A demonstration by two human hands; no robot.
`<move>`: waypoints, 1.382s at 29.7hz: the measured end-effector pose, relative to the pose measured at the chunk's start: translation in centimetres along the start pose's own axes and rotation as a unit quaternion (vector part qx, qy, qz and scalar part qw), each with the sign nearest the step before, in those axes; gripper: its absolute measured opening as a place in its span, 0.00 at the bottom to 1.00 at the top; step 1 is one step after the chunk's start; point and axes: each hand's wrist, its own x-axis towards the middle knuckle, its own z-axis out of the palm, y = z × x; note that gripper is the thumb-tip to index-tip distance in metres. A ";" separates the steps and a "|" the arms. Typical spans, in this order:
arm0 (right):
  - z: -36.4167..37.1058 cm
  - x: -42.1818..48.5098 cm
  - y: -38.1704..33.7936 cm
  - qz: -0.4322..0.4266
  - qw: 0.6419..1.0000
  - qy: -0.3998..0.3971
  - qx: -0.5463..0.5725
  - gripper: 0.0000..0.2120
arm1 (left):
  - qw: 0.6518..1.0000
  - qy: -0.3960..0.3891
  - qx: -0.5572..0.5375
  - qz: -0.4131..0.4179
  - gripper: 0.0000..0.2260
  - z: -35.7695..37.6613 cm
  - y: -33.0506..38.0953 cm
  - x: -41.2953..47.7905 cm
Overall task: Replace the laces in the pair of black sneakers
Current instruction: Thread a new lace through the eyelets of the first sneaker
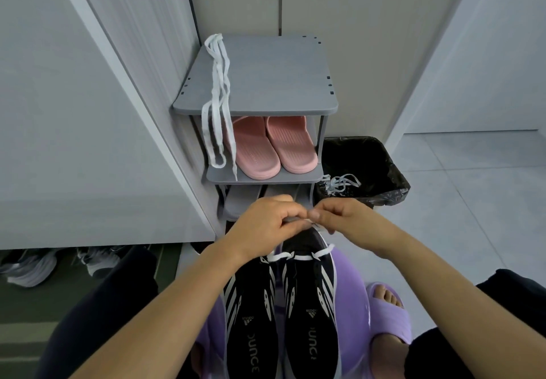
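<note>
Two black sneakers with white stripes stand side by side on a purple stool [351,278] between my knees: the left sneaker [251,313] and the right sneaker [311,304]. A white lace [298,256] runs across their front eyelets. My left hand [266,225] and my right hand [339,216] meet above the toe of the right sneaker, fingers curled, pinching the lace ends between them. A spare white lace [217,94] hangs over the left edge of the grey shoe rack [266,83].
Pink slippers [274,145] sit on the rack's middle shelf. A black-lined bin [363,168] stands right of the rack with old white laces [339,185] on its rim. Grey shoes [32,266] lie under the cabinet at left. My foot in a purple slipper [387,313] is at right.
</note>
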 end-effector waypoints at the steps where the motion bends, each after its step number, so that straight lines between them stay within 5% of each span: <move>1: -0.6 0.1 0.3 0.009 1.000 0.001 -0.018 0.10 | 1.000 -0.008 -0.004 -0.011 0.08 0.0 0.0 0.0; 9: -5.3 -0.1 2.8 0.082 0.973 0.157 -0.148 0.05 | 0.969 -0.005 -0.159 -0.187 0.06 -3.3 -1.5 -0.1; 10: -4.3 0.1 2.5 0.033 0.976 0.147 -0.157 0.02 | 0.967 -0.007 -0.173 -0.187 0.06 -3.1 -1.2 -0.1; 13: 0.0 0.3 1.1 -0.056 0.991 0.056 -0.106 0.12 | 0.973 -0.033 -0.168 -0.152 0.05 -1.7 0.4 0.2; 16: 1.1 0.4 0.5 -0.044 0.999 0.006 -0.028 0.07 | 0.975 -0.031 -0.162 -0.149 0.06 -1.3 0.5 0.5; 20: -3.0 0.0 1.6 0.009 0.998 0.060 -0.009 0.08 | 0.959 -0.074 -0.168 -0.218 0.07 -2.7 -1.0 0.1; 23: -4.5 -0.2 2.7 0.039 0.987 0.111 -0.107 0.06 | 0.953 -0.061 -0.178 -0.239 0.07 -3.2 -1.8 -0.4; 29: 0.7 0.3 1.2 -0.020 0.999 -0.018 -0.027 0.08 | 0.946 -0.131 -0.197 -0.223 0.08 -0.2 0.3 -0.2; 34: -1.2 0.2 1.9 0.045 0.998 0.033 -0.036 0.09 | 0.931 -0.086 -0.238 -0.262 0.05 -0.3 -0.8 0.0; 41: 2.3 0.0 1.8 0.020 0.995 -0.050 0.089 0.04 | 0.926 -0.080 -0.268 -0.253 0.06 1.2 -0.1 -0.1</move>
